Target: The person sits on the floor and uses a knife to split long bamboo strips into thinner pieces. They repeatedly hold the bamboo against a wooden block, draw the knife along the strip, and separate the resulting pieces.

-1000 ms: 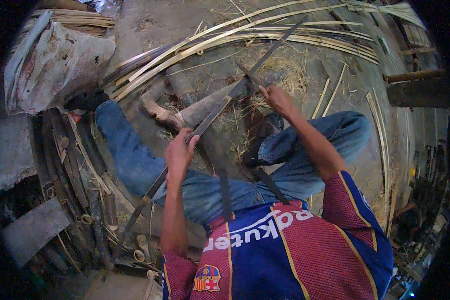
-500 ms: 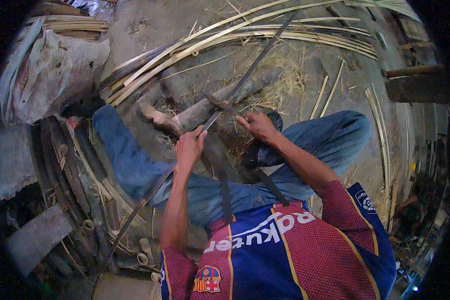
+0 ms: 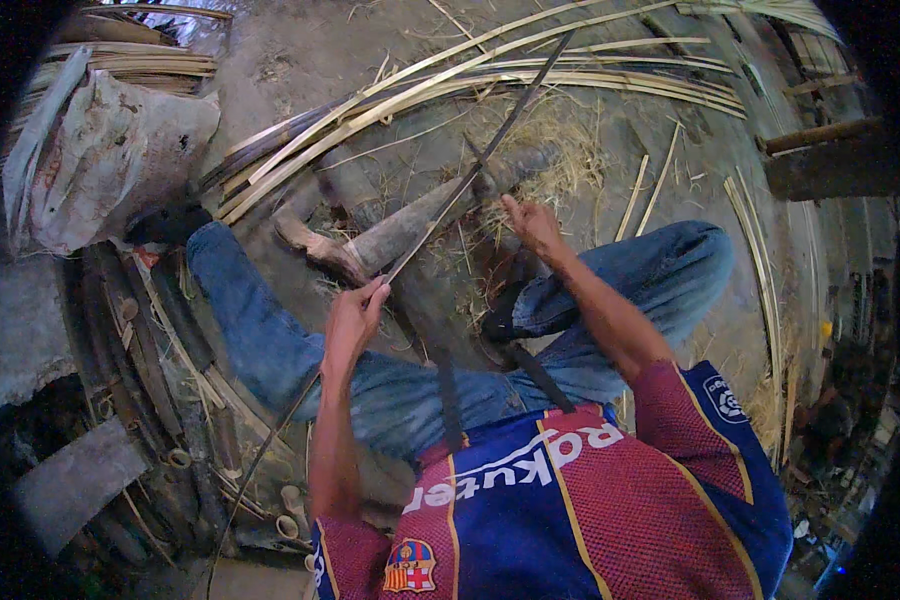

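A long, narrow bamboo strip (image 3: 435, 232) runs slantwise from the lower left to the far upper middle. My left hand (image 3: 352, 325) is closed in a pinch around it, and the strip's lower end trails down past my left forearm. Further along, a dark knife (image 3: 483, 178) lies across the strip. My right hand (image 3: 536, 230) is closed at the knife's near end; the handle is mostly hidden by the fingers. Beneath the crossing of knife and strip, a thick log (image 3: 410, 228) rests on the ground between my legs.
Pale bamboo strips (image 3: 390, 105) curve across the ground ahead, with a heap of shavings (image 3: 570, 150) nearer. A whitish sack (image 3: 135, 140) stands at far left. Dark bamboo poles (image 3: 135, 340) lie left of my leg. More thin strips (image 3: 760, 260) lie at right.
My right hand and the knife have moved forward, away from me, along the strip. My left hand has drawn back slightly toward me and to the left, still pinching the strip.
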`<state>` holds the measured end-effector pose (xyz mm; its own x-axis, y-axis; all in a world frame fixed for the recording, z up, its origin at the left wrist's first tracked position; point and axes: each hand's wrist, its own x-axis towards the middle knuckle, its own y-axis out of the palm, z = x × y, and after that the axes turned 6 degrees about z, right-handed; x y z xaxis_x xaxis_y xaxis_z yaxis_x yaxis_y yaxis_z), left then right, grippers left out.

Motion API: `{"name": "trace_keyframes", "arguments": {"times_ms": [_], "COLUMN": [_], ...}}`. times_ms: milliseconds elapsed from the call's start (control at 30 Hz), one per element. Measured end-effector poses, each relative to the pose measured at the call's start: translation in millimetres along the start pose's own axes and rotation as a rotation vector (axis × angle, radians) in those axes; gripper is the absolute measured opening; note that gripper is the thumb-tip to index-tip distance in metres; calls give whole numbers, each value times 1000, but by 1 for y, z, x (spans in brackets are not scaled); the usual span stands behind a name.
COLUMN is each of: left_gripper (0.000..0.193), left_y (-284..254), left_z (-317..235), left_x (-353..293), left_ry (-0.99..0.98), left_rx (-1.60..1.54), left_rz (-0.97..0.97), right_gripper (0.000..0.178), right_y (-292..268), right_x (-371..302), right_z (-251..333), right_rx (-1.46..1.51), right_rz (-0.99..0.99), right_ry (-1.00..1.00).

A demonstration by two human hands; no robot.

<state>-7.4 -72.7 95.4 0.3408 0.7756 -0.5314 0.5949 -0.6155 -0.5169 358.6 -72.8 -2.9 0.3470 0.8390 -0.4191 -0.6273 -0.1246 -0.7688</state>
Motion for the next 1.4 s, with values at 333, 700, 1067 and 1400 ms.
{"name": "trace_keyframes", "arguments": {"times_ms": [333,700,1067,1400], "left_gripper": [33,43,33,27], "left_y": [-12,-1,45,27], "left_z": [19,6,0,14], "left_x": [-68,-58,-14,-50], "left_ry": [53,206,207,82], "left_rx": [117,667,180,194], "left_rz": [-115,-289,-237,-281], "right_gripper": [61,70,54,59], "right_y": [-13,-10,-12,-18], "right_x": [-3,45,17,31], "right_z": [13,-41,-29,-30], "right_rx": [1,-88,-75,-71], "right_rz": [-3,-102,-135,-198], "right_ry": [-192,-215,-217,-152]}}
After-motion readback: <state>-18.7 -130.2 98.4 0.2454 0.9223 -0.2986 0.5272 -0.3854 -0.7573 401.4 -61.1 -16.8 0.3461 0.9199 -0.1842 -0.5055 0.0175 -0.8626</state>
